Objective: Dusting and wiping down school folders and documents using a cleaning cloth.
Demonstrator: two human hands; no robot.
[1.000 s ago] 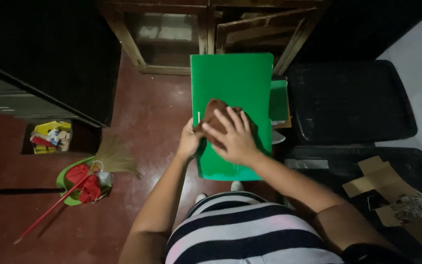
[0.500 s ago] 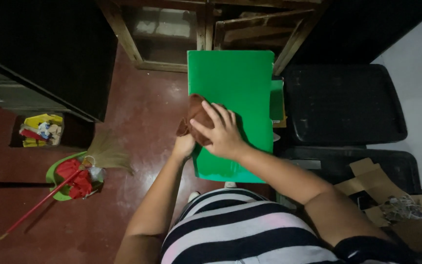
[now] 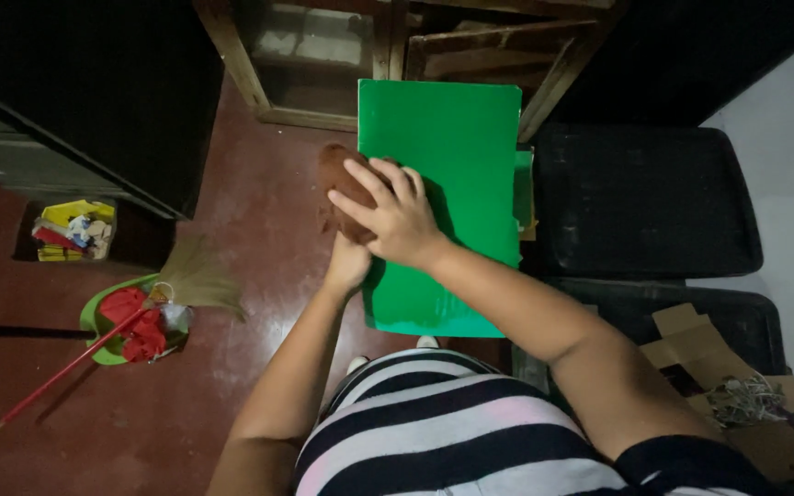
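The green folder [image 3: 452, 184] is a flat, plain rectangular sheet-like item, bright green, held out in front of the person's striped shirt [image 3: 452, 441] above the dark red floor [image 3: 259, 211]. A brown cloth [image 3: 340, 179], bunched into a pad, sits at the folder's left edge. The right hand [image 3: 395, 216] lies on top of the cloth with fingers spread and pressed down on it. The left hand [image 3: 349, 266] is under the right hand at the folder's lower left edge; whether its fingers grip the folder cannot be told.

To the right of the folder stand two black plastic crates [image 3: 645, 197]; torn brown cardboard [image 3: 719, 367] lies on the nearer one. At far left a small yellow package [image 3: 71, 230] with mixed colours sits in a dark recess. Near it, a green dustpan [image 3: 107, 321] holds red material, with a red-handled broom [image 3: 140, 312] resting across it.
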